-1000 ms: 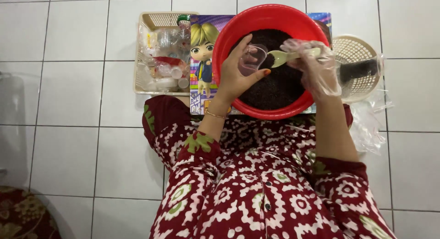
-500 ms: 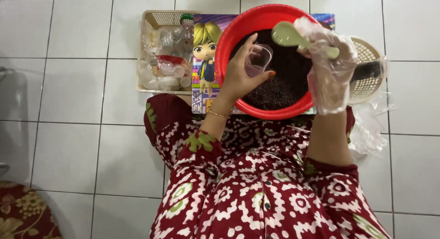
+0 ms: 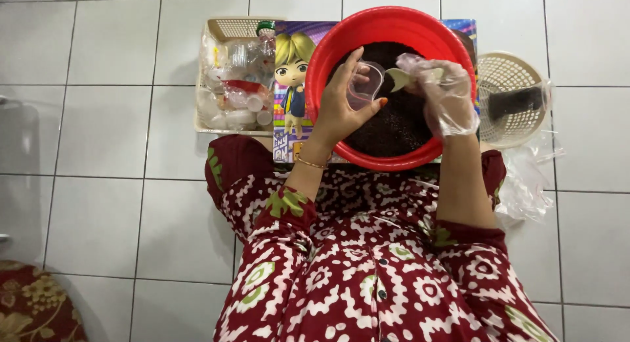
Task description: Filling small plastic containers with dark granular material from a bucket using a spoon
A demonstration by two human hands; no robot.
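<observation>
The floor [image 3: 98,119] has white tiles. On it lie a picture board [image 3: 292,86] under a red bowl [image 3: 390,27], a cream basket [image 3: 223,30] beside it, a round basket [image 3: 508,73], a clear bag [image 3: 525,184], and a flowered cushion [image 3: 33,309] at the bottom left corner.

The spoon [image 3: 398,79] handle is hidden inside the gloved right hand [image 3: 446,99]. The left hand [image 3: 341,109] covers part of the clear cup [image 3: 365,86]. The bowl [image 3: 380,159] hides most of the booklet [image 3: 292,79]. The basket [image 3: 226,28] contents blur together, possibly small plastic containers.
</observation>
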